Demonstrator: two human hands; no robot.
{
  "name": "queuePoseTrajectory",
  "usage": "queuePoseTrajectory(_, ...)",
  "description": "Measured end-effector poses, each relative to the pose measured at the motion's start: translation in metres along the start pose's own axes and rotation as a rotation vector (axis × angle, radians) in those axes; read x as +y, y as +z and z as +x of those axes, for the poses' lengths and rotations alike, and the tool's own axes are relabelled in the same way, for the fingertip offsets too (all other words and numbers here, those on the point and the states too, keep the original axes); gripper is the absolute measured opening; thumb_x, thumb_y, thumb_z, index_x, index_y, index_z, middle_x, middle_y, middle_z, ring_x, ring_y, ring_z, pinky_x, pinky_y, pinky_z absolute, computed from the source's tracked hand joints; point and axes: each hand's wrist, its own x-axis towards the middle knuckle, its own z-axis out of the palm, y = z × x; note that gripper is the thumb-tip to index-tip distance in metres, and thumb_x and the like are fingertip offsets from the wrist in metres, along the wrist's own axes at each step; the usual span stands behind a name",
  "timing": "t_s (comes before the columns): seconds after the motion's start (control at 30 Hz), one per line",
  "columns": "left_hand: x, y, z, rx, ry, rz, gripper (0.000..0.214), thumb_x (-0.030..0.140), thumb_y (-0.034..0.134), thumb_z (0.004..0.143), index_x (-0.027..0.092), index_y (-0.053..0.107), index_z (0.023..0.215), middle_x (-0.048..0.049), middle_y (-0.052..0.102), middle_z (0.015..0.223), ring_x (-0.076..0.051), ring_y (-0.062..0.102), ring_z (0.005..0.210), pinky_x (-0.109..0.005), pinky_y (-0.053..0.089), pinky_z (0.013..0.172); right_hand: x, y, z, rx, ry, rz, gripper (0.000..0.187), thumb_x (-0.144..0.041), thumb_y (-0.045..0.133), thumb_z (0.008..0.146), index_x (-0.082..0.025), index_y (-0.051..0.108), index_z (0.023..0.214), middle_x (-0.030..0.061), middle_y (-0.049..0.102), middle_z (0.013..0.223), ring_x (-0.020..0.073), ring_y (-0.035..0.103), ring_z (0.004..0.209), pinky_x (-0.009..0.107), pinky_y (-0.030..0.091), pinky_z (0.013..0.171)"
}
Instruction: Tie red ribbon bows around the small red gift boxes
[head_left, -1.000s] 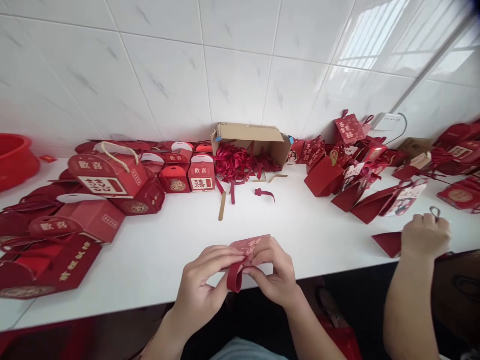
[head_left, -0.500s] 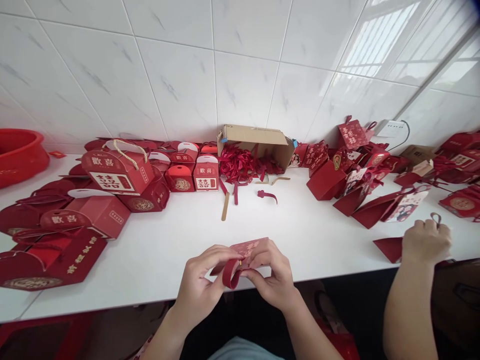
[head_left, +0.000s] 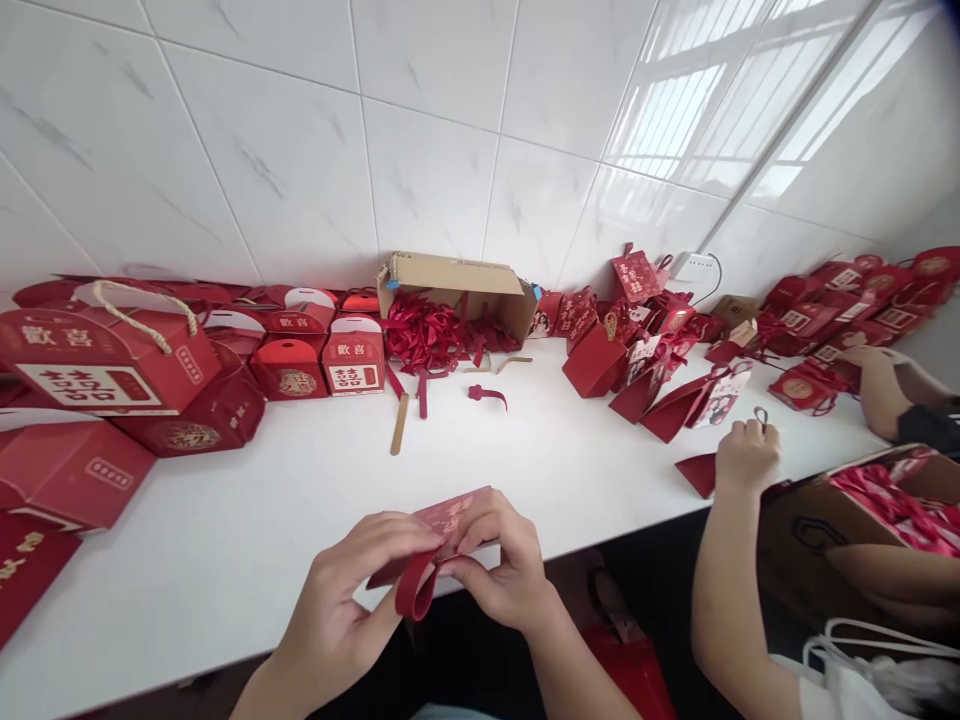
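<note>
Over the front edge of the white table, both of my hands pinch a flat red paper box blank with gold characters. A red ribbon loop hangs from the blank between my fingers. My left hand grips the blank's left side and the ribbon. The right side is held by my right hand, thumb and fingers pressed together at the ribbon's end.
Finished red gift boxes crowd the left and back. A tipped cardboard box spills red ribbons at the wall. More red boxes lie at the right, where another person's hand holds a small loop beside a carton.
The view has swung to the right and tilted. My hands keep hold of the blank and ribbon, and the ribbon loop hangs lower. A carton of red pieces has come into view at right.
</note>
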Motion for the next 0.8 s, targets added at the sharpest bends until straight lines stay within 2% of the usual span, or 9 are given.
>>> queuePoseTrajectory(0.13,-0.005,-0.002,0.002,-0.078,0.083,-0.007,0.04,0.006,0.055,0.081,0.023,0.062,0.116,-0.0085,0.07,0.108,-0.023,0.065,0.102,-0.034,0.054,0.088,0.002,-0.003,-0.001,0.043,0.003,0.029,0.019,-0.032,0.071,0.082,-0.021,0.055,0.079,0.0024,0.064,0.071,0.0163,0.062,0.068,0.032,0.049,0.065)
queuePoseTrajectory(0.2,-0.007,0.0,0.002,-0.075,0.101,-0.004,0.041,0.006,0.054,0.081,0.024,0.062,0.117,-0.0089,0.07,0.108,-0.023,0.065,0.103,-0.035,0.054,0.089,0.001,-0.004,0.0,0.052,-0.008,0.024,0.019,-0.031,0.07,0.083,-0.021,0.054,0.079,0.0022,0.064,0.07,0.0157,0.061,0.066,0.031,0.049,0.063)
queuePoseTrajectory(0.4,-0.008,0.009,-0.002,0.0,-0.029,-0.109,0.034,0.008,0.055,0.083,0.027,0.061,0.111,-0.0076,0.069,0.107,-0.023,0.065,0.103,-0.032,0.057,0.083,0.001,-0.003,0.0,0.077,-0.006,0.018,0.019,-0.031,0.07,0.082,-0.022,0.054,0.079,0.0016,0.063,0.068,0.0154,0.059,0.064,0.03,0.049,0.06)
queuePoseTrajectory(0.67,-0.009,0.008,-0.002,-0.019,-0.035,-0.171,0.026,0.01,0.057,0.083,0.024,0.064,0.103,-0.0079,0.07,0.103,-0.024,0.061,0.109,-0.037,0.054,0.09,0.004,0.0,-0.004,0.057,0.027,0.098,0.017,-0.026,0.072,0.081,-0.022,0.055,0.083,0.0045,0.066,0.082,0.0184,0.065,0.078,0.034,0.055,0.069)
queuePoseTrajectory(0.8,-0.007,0.01,-0.005,0.005,-0.046,-0.193,0.022,0.009,0.061,0.081,0.022,0.064,0.098,-0.0082,0.07,0.099,-0.024,0.062,0.108,-0.038,0.054,0.09,0.003,0.001,-0.005,0.039,0.025,0.088,0.017,-0.024,0.071,0.081,-0.022,0.054,0.081,0.0027,0.066,0.074,0.0174,0.063,0.07,0.034,0.053,0.066)
